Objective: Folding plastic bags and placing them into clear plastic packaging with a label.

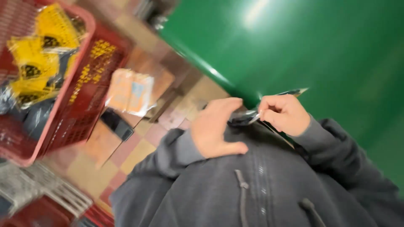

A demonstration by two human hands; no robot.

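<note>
My left hand (216,128) and my right hand (284,113) meet close to my chest, at the edge of a green table (320,50). Between them they hold a small dark, shiny plastic packet (246,118); a thin clear strip of it sticks out past my right hand over the table. My right fingers pinch the packet's end. My left fingers curl over its other end. Both arms are in grey hooded-sweater sleeves. The picture is blurred by motion.
A red plastic crate (84,84) at the left holds several yellow-and-black packets (40,59). An orange packet in clear wrap (130,92) lies beside it. A grey crate (42,189) and another red one sit at the lower left. The floor is tiled in red and tan.
</note>
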